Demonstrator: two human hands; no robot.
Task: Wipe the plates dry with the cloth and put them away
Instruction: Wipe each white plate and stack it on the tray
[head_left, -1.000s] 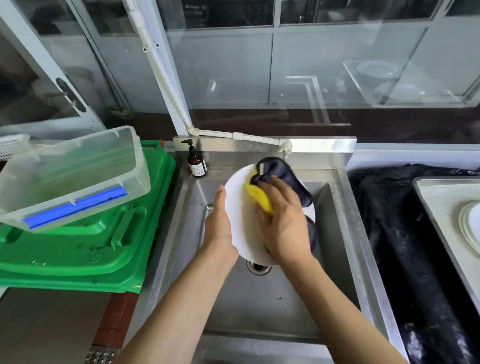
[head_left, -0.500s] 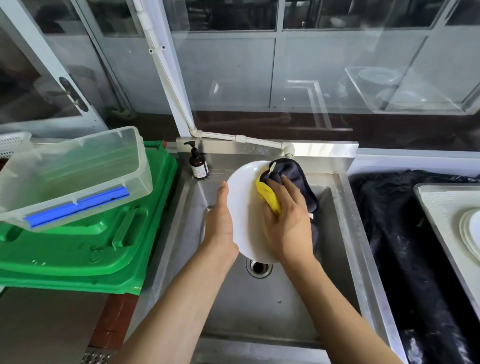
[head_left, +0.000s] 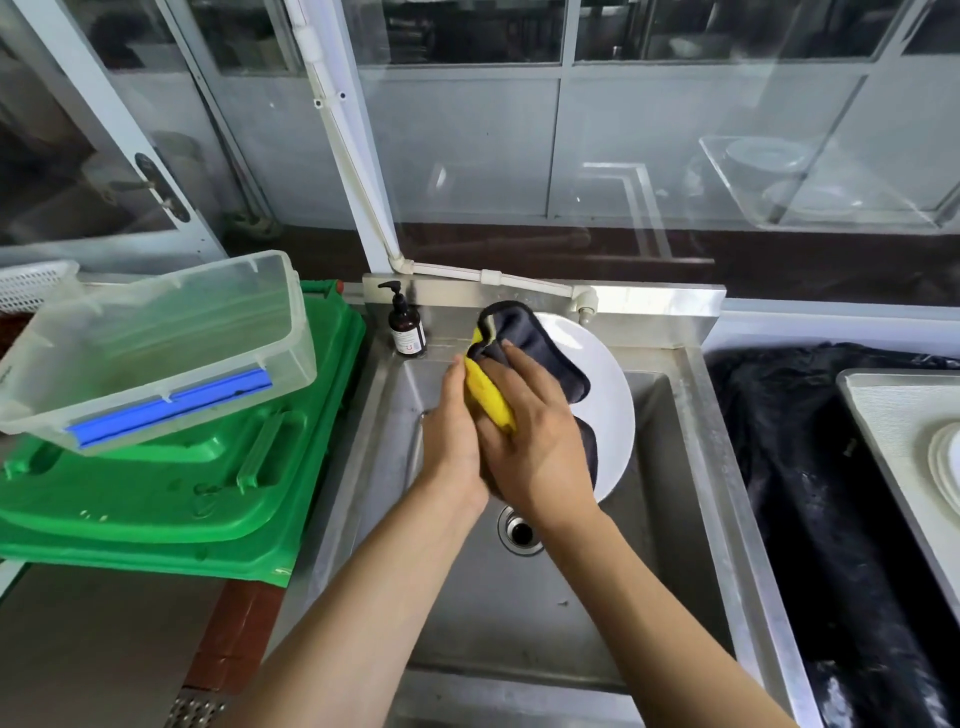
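A white plate (head_left: 605, 395) is held on edge over the steel sink (head_left: 670, 426). My left hand (head_left: 451, 436) holds the plate's left edge, mostly hidden behind my right hand. My right hand (head_left: 540, 441) presses a dark grey and yellow cloth (head_left: 524, 343) against the plate's face. The cloth drapes over the plate's top left and covers much of it. A stack of white plates (head_left: 945, 467) lies on a tray at the right edge.
A clear plastic tub (head_left: 156, 343) sits tilted on a green plastic lid (head_left: 171, 493) left of the sink. A brown soap pump bottle (head_left: 406, 327) stands at the sink's back left corner. Black plastic sheeting (head_left: 831, 493) lies right of the sink. The drain (head_left: 519, 530) is below my hands.
The plate has turned and shifted right, so its white face now shows right of my hands. My right hand and the cloth slid left across it, next to my left hand.
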